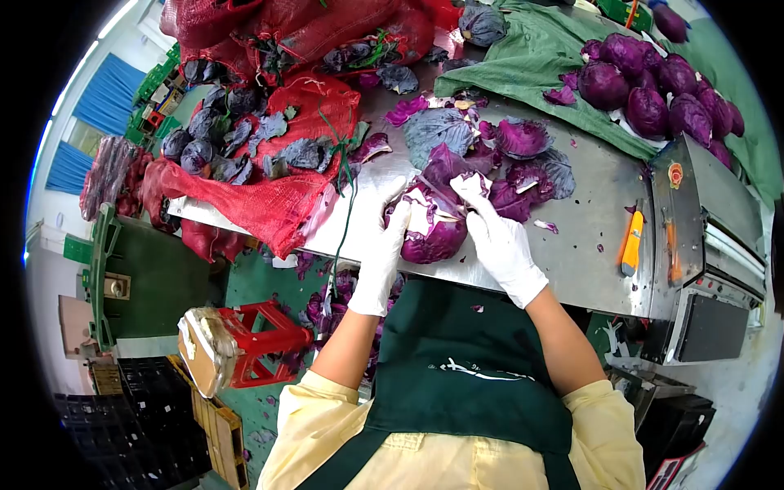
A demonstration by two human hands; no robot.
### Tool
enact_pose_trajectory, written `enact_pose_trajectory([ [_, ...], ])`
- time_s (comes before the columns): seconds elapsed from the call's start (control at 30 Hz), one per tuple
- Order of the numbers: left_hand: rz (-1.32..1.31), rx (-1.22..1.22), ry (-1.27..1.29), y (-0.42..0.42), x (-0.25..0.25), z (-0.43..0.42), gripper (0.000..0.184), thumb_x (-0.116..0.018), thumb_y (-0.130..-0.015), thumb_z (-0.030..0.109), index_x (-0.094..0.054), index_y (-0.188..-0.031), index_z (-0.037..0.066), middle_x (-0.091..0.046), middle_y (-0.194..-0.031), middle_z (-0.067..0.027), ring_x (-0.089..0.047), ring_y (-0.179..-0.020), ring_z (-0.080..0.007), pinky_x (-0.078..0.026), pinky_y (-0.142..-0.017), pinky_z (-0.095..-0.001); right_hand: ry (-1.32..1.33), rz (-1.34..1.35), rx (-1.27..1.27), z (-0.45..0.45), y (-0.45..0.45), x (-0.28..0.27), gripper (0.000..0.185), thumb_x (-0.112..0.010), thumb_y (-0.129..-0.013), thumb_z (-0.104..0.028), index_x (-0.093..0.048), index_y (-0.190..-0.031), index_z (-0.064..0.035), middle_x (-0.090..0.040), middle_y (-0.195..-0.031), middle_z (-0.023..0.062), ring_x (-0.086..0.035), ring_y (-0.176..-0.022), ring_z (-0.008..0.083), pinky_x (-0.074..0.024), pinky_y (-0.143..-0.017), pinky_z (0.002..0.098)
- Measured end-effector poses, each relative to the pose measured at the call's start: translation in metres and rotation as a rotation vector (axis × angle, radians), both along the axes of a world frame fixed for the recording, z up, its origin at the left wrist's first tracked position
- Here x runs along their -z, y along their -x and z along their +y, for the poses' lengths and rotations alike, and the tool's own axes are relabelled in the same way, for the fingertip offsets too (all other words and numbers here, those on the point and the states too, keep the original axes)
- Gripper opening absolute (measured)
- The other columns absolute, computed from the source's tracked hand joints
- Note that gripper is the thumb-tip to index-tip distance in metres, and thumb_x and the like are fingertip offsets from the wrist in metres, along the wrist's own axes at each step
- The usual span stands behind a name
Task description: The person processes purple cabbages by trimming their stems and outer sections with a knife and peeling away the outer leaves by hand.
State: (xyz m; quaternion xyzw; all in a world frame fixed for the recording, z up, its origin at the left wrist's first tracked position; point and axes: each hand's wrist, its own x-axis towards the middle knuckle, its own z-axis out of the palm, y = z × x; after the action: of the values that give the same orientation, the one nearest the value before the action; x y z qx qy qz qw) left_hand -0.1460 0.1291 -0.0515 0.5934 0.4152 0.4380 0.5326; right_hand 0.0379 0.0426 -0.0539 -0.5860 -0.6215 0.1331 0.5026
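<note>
A purple cabbage with pale patches at its top sits at the near edge of the metal table. My left hand, in a white glove, is wrapped against its left side. White-gloved too, my right hand pinches a leaf at the cabbage's upper right, its fingers closed. Loose purple leaves and a bluish outer leaf lie just beyond the cabbage.
Red mesh sacks with dark cabbages cover the left. Several purple cabbages rest on green cloth. An orange-yellow knife lies right, beside a machine. A red stool stands lower left.
</note>
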Motion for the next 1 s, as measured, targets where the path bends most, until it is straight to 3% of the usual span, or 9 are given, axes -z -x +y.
enact_pose_trajectory([
  [0.17, -0.005, -0.021, -0.029, -0.004, 0.007, 0.004, 0.038, -0.062, -0.100, 0.015, -0.059, -0.136, 0.002, -0.063, -0.128, -0.0098, -0.056, -0.119, -0.0171, -0.041, -0.107, -0.0322, 0.056, -0.378, 0.106, -0.002, 0.004, -0.007, 0.052, -0.055, -0.101, -0.030, -0.045, -0.151, -0.0266, -0.069, -0.079, 0.0071, -0.067, -0.064, 0.0258, -0.0529, -0.058, 0.0377],
  [0.27, -0.009, -0.053, -0.024, -0.005, 0.008, 0.004, 0.038, -0.063, -0.100, 0.016, -0.059, -0.134, 0.001, -0.063, -0.126, -0.0099, -0.056, -0.119, -0.0173, -0.041, -0.106, -0.0321, -0.006, -0.369, 0.089, 0.000, 0.008, -0.006, 0.053, -0.056, -0.100, -0.032, -0.046, -0.151, -0.0275, -0.066, -0.075, 0.0063, -0.066, -0.061, 0.0235, -0.0517, -0.055, 0.0364],
  [0.3, 0.007, -0.068, -0.018, -0.005, 0.008, 0.004, 0.038, -0.063, -0.100, 0.017, -0.059, -0.134, 0.000, -0.063, -0.126, -0.0100, -0.056, -0.119, -0.0173, -0.041, -0.106, -0.0322, -0.006, -0.368, 0.085, 0.000, 0.009, -0.007, 0.053, -0.056, -0.100, -0.032, -0.046, -0.151, -0.0275, -0.066, -0.075, 0.0063, -0.066, -0.061, 0.0235, -0.0517, -0.055, 0.0364],
  [0.37, -0.011, -0.048, -0.026, -0.004, 0.003, 0.002, 0.038, -0.063, -0.101, 0.019, -0.059, -0.134, 0.000, -0.063, -0.127, -0.0105, -0.056, -0.119, -0.0175, -0.041, -0.106, -0.0323, 0.049, -0.361, 0.125, 0.001, 0.010, -0.008, 0.046, -0.052, -0.102, -0.030, -0.051, -0.148, -0.0246, -0.074, -0.106, 0.0105, -0.072, -0.076, 0.0265, -0.0562, -0.066, 0.0360],
  [0.4, 0.003, -0.036, -0.027, -0.004, 0.000, 0.002, 0.036, -0.061, -0.102, 0.018, -0.059, -0.133, 0.000, -0.062, -0.130, -0.0106, -0.055, -0.123, -0.0178, -0.039, -0.109, -0.0324, 0.049, -0.362, 0.125, 0.002, 0.010, -0.006, 0.046, -0.052, -0.102, -0.030, -0.051, -0.148, -0.0246, -0.074, -0.106, 0.0105, -0.072, -0.076, 0.0265, -0.0562, -0.066, 0.0360],
  [0.47, 0.016, -0.018, -0.028, -0.005, 0.001, 0.002, 0.034, -0.058, -0.103, 0.017, -0.059, -0.132, 0.000, -0.060, -0.134, -0.0106, -0.054, -0.126, -0.0181, -0.037, -0.111, -0.0324, -0.081, -0.368, 0.178, 0.006, 0.011, 0.001, 0.046, -0.058, -0.100, -0.031, -0.054, -0.145, -0.0278, -0.071, -0.083, 0.0061, -0.068, -0.065, 0.0238, -0.0533, -0.057, 0.0359],
  [0.6, 0.031, -0.047, -0.114, -0.003, 0.009, 0.000, 0.037, -0.057, -0.103, 0.018, -0.056, -0.136, 0.000, -0.059, -0.135, -0.0110, -0.052, -0.127, -0.0186, -0.036, -0.112, -0.0331, -0.008, -0.105, 0.291, 0.015, 0.011, -0.001, 0.031, -0.054, -0.102, -0.032, -0.064, -0.131, -0.0275, -0.075, -0.101, 0.0076, -0.073, -0.078, 0.0268, -0.0557, -0.064, 0.0370],
  [0.77, -0.029, -0.049, -0.037, 0.002, 0.003, -0.006, 0.041, -0.055, -0.105, 0.022, -0.053, -0.139, 0.001, -0.055, -0.140, -0.0103, -0.051, -0.129, -0.0182, -0.036, -0.113, -0.0335, 0.427, -0.037, 0.358, 0.031, -0.017, -0.008, 0.033, -0.044, -0.105, -0.040, -0.064, -0.127, -0.0246, -0.073, -0.091, 0.0124, -0.070, -0.080, 0.0349, -0.0529, -0.071, 0.0454],
  [1.0, -0.070, -0.002, -0.070, 0.009, 0.004, -0.003, 0.056, -0.064, -0.099, 0.014, -0.043, -0.148, 0.001, -0.053, -0.141, -0.0126, -0.052, -0.128, -0.0201, -0.039, -0.111, -0.0348, 0.505, -0.117, 0.328, 0.032, -0.033, 0.015, 0.039, -0.043, -0.103, -0.046, -0.063, -0.129, -0.0255, -0.074, -0.098, 0.0114, -0.070, -0.090, 0.0359, -0.0530, -0.078, 0.0468],
])
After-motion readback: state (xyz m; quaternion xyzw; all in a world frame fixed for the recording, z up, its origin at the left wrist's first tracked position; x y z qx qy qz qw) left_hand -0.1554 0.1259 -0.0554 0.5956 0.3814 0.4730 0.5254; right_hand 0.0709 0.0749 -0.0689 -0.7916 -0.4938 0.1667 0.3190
